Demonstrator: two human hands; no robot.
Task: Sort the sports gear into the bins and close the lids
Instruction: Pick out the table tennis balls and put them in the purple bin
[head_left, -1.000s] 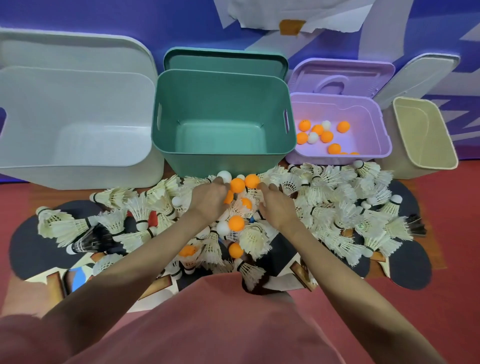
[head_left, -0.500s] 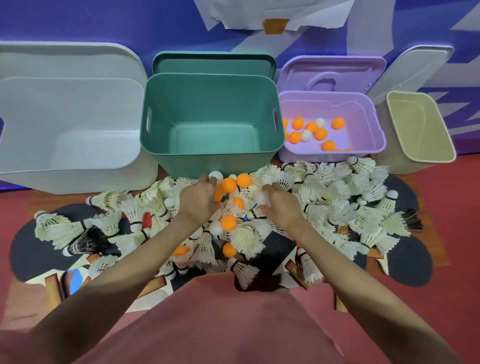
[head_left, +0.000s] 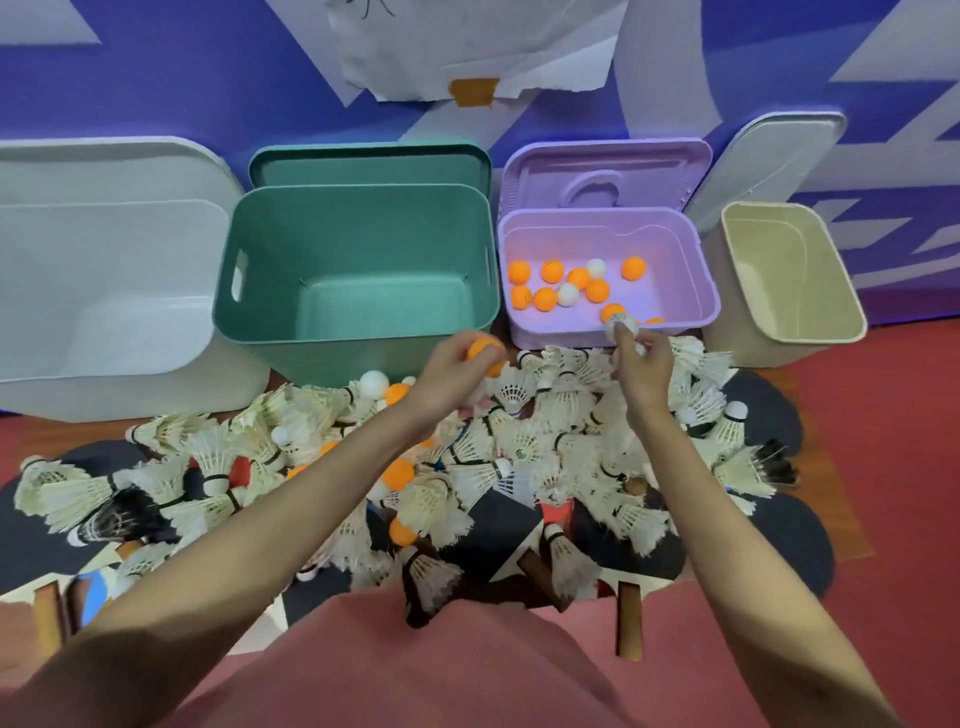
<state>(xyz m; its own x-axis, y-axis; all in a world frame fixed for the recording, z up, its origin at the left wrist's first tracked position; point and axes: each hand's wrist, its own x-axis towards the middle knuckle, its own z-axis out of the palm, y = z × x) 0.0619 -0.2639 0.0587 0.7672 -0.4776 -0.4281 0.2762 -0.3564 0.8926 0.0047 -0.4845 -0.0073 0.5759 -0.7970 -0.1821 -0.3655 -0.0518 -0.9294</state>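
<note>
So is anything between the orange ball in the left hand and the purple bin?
Nothing visible. The left hand holds the orange ball beside the purple bin's near left corner; the bin is open, its lid propped behind. The right hand works at the near rim, further right.

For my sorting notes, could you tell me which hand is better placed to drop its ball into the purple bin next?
Right hand: its white ball is at the purple bin rim.
</note>
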